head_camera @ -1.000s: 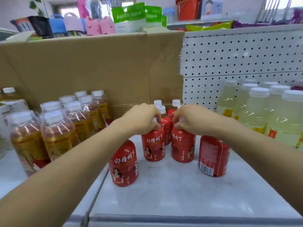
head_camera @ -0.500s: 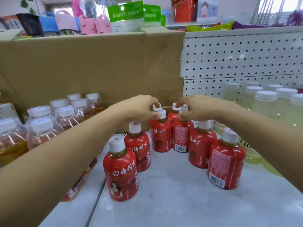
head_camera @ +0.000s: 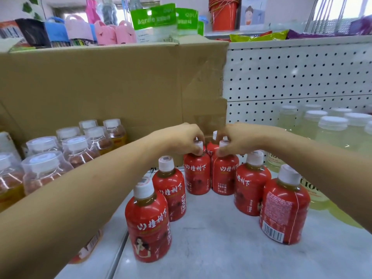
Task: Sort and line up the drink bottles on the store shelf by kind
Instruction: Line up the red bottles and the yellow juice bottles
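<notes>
Brown cardboard box point(head_camera: 100, 87): fills the upper left, stands at the back of the shelf point(head_camera: 221, 256). Just to its right, white pegboard panel point(head_camera: 302, 77), closing off the rear.

Pale grey shelf below, carrying all the drinks.

Amber bottles point(head_camera: 46, 170) with clear shoulders and white caps, packed tight on the left. Pale yellow bottles point(head_camera: 332, 135) on the right, against the pegboard panel.

Between those two clusters, seven red bottles point(head_camera: 148, 224), all upright, laid out roughly as a V opening toward the camera. Two down the left side, two down the right, two side by side at the point. Behind that pair, a rear bottle point(head_camera: 211, 147), mostly hidden.

Left grip point(head_camera: 181, 139): comes in above the amber bottles, fingertips clenched round the white cap of the left back bottle point(head_camera: 196, 175). Stands straight under that grip, base on the shelf.

Right grip point(head_camera: 239, 139): pinches the cap of the right back bottle point(head_camera: 224, 175) likewise, from above. Stands just beside its neighbour, touching or nearly so; cannot tell which.

Knuckles of both grips near each other, not touching.
</notes>
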`<state>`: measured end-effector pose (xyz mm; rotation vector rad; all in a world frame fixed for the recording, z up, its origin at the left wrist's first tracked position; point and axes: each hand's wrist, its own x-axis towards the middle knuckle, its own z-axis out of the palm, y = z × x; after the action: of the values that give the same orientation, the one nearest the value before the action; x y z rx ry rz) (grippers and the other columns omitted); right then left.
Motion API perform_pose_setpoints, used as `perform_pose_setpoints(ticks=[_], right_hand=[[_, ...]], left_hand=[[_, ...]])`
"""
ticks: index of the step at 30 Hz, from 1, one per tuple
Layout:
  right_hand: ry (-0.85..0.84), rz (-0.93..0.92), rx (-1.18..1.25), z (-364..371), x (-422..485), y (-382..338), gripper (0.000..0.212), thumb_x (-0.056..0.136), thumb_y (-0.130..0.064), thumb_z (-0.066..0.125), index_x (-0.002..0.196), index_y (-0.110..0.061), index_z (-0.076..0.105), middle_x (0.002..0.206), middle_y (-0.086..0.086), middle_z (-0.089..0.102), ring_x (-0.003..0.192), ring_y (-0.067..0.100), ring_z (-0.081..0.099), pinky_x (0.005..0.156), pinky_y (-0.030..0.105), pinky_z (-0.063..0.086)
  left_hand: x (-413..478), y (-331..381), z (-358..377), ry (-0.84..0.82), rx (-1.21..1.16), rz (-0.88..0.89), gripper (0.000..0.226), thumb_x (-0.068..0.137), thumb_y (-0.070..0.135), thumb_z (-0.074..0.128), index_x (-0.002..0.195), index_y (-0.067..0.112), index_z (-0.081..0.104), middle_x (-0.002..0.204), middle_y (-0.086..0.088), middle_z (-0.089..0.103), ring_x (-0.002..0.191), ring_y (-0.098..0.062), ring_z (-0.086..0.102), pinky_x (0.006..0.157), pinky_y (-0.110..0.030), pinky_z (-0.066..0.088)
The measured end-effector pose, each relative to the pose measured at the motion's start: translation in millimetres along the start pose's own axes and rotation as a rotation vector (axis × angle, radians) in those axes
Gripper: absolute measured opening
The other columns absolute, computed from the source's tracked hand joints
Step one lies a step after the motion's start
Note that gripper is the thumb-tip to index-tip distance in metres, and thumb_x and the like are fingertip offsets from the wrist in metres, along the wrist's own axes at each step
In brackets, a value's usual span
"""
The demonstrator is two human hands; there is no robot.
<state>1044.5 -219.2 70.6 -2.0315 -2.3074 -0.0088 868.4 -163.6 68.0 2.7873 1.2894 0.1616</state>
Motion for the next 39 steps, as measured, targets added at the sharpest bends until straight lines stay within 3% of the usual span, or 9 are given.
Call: perform_pose_setpoints(ticks=[3,6,12,18,23,26,29,33,39], right_hand=[[0.004,-0.018,0.003,0.1,1.0,6.9,0.025,0.086,-0.038,0.068,0.099,-0.017,0.064,0.085,0.001,0.066,0.071,0.016,0.063,0.06,0.03,0.049],[0.046,0.012,-0.001,4.5,5.3,9.0,0.036,0.086,-0.044,0.069,0.088,-0.009,0.062,0.078,0.005,0.066,0.067,0.019,0.062,0.059,0.03,0.047],[0.046,0.037,0.085,6.0,2.8,6.9,0.035,0.086,-0.041,0.071,0.096,-0.007,0.064,0.071,0.008,0.07,0.059,0.021,0.067,0.046,0.024,0.047],[0.076,0.028,0.12,7.0,-2.4,4.0,0.039,0.087,-0.038,0.071,0.104,-0.004,0.064,0.077,0.006,0.068,0.059,0.016,0.061,0.057,0.029,0.05],[0.048,0.058,0.144,7.5,-7.2,2.2,0.035,0.091,-0.036,0.067,0.108,-0.006,0.064,0.09,0.012,0.07,0.064,0.018,0.059,0.063,0.031,0.05],[0.028,0.095,0.166,6.7,-16.8,1.1,0.046,0.092,-0.038,0.063,0.12,-0.001,0.058,0.104,0.017,0.068,0.078,0.025,0.064,0.077,0.039,0.054],[0.017,0.109,0.159,2.0,-38.7,4.2,0.05,0.092,-0.046,0.061,0.122,-0.006,0.059,0.113,0.012,0.066,0.097,0.026,0.065,0.087,0.042,0.052],[-0.103,0.12,0.135,-7.3,-67.4,13.6,0.037,0.083,-0.051,0.07,0.109,-0.026,0.062,0.104,-0.005,0.064,0.09,0.014,0.063,0.073,0.031,0.051],[-0.018,0.045,0.139,-1.2,-71.7,11.8,0.015,0.084,-0.022,0.071,0.097,-0.027,0.067,0.09,-0.005,0.067,0.075,0.013,0.065,0.058,0.027,0.047]], left_hand=[[-0.2,0.6,1.3,0.004,-0.006,0.004,0.029,0.09,0.031,0.069,0.117,0.02,0.068,0.108,0.003,0.064,0.097,-0.019,0.061,0.085,-0.037,0.053],[-0.2,1.0,1.9,0.014,-0.006,0.008,0.029,0.09,0.03,0.069,0.117,0.019,0.068,0.107,0.003,0.064,0.097,-0.02,0.062,0.086,-0.037,0.053],[2.9,1.3,4.0,0.05,-0.018,0.029,0.026,0.089,0.029,0.071,0.112,0.018,0.069,0.099,0.003,0.061,0.095,-0.021,0.061,0.084,-0.036,0.053],[2.2,2.2,4.7,0.059,-0.016,0.021,0.026,0.088,0.03,0.071,0.109,0.016,0.069,0.095,0.003,0.061,0.091,-0.021,0.062,0.081,-0.035,0.053],[-1.9,4.9,3.3,0.037,-0.016,-0.011,0.035,0.089,0.033,0.071,0.12,0.017,0.065,0.116,-0.003,0.064,0.1,-0.021,0.06,0.087,-0.035,0.052],[-11.6,8.2,0.2,-0.021,-0.01,-0.069,0.055,0.09,0.044,0.067,0.138,0.023,0.052,0.132,0.0,0.057,0.112,-0.02,0.056,0.096,-0.038,0.049],[-40.1,8.1,-1.5,-0.01,-0.103,-0.096,0.061,0.09,0.054,0.063,0.142,0.028,0.046,0.134,0.005,0.057,0.115,-0.017,0.057,0.1,-0.04,0.05],[-88.2,2.5,-4.8,-0.012,-0.026,-0.175,0.049,0.087,0.06,0.062,0.125,0.03,0.06,0.114,0.009,0.065,0.101,-0.013,0.064,0.089,-0.037,0.055],[-96.9,7.0,-6.8,0.015,0.011,-0.224,0.029,0.083,0.042,0.076,0.102,0.021,0.068,0.08,0.004,0.069,0.066,-0.012,0.067,0.063,-0.031,0.057]])
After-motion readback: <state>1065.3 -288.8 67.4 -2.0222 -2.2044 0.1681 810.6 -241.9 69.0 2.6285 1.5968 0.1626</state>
